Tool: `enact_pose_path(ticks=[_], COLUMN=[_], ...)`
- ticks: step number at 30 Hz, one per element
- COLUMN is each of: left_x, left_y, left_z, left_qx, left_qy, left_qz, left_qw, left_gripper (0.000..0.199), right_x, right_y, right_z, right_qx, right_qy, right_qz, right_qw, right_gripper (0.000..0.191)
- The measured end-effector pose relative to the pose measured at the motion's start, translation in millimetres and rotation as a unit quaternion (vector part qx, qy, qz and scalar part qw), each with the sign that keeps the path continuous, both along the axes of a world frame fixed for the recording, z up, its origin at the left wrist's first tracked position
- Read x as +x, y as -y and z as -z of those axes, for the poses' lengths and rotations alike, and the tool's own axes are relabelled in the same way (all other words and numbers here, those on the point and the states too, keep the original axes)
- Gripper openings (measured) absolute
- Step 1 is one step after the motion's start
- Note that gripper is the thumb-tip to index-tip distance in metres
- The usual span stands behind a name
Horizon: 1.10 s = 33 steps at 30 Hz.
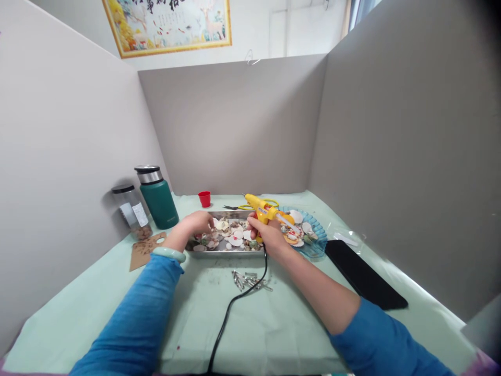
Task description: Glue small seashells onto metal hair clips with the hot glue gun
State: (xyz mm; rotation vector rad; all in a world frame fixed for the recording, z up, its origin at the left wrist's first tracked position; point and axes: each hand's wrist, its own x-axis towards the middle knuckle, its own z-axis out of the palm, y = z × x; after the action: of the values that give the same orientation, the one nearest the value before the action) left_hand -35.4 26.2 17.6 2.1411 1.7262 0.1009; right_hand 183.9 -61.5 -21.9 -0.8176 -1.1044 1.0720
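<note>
My right hand [269, 233] is wrapped round the grip of a yellow hot glue gun [260, 204]. Its nozzle points up and to the left, a pale glue stick juts from its rear, and a black cord runs down from the handle. At the left end of a metal tray [227, 254], my left hand [198, 223] dips in among the seashells [236, 239]. The fingers of that hand are curled downward and pressed together; whatever they pinch is hidden. More shells lie on a blue scalloped plate [319, 237], partly behind my right hand.
Metal clips [246, 281] lie in front of the tray, beside the cord [230, 308]. Left stand a green flask [158, 201], a jar [133, 211] and a brown card [143, 254]. Behind are a red cup [204, 199] and scissors [235, 207]. A black slab [364, 274] lies right. Grey panels enclose the table.
</note>
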Motion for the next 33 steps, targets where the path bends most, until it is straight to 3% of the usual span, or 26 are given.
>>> enact_pose_path(ticks=[3,9,13,16,18,20,23,26,29,33], left_x=[-2,9,22,38,50,60,67,68,68,69], left_y=[0,6,10,14,20,28,42,50,53,55], left_z=[1.8,8.0,10.1,12.9,15.0,16.2,16.1,15.6,15.9,18.6], left_qx=[-0.025,0.043,0.072,0.105,0.072,-0.009,-0.127,-0.179,-0.184,-0.2], left_qy=[-0.097,-0.11,-0.028,0.143,0.294,0.432,0.577,0.645,0.67,0.667], left_qz=[-0.007,0.028,0.029,0.042,0.052,0.076,0.06,0.025,0.007,0.002], left_qw=[0.995,0.993,0.997,0.983,0.952,0.898,0.805,0.742,0.719,0.717], left_gripper=[0.031,0.024,0.022,0.029,0.043,0.056,0.046,0.034,0.019,0.009], right_x=[0,1,1,0,0,0,0,0,0,0], right_y=[0,-1,-2,-1,-2,-3,-5,-6,-5,-4], right_z=[-0.1,1.8,2.2,1.6,1.6,2.1,4.0,5.6,5.3,3.9], right_qx=[0.001,0.003,0.003,0.0,0.0,0.003,0.011,0.016,0.011,0.007], right_qy=[-0.002,0.0,-0.002,-0.004,-0.008,-0.012,-0.011,-0.002,0.004,0.004], right_qz=[-0.002,-0.008,-0.009,-0.007,-0.009,-0.011,-0.007,-0.004,0.001,0.007], right_qw=[1.0,1.0,1.0,1.0,1.0,1.0,1.0,1.0,1.0,1.0], right_gripper=[0.024,0.019,0.022,0.023,0.024,0.025,0.027,0.027,0.027,0.027])
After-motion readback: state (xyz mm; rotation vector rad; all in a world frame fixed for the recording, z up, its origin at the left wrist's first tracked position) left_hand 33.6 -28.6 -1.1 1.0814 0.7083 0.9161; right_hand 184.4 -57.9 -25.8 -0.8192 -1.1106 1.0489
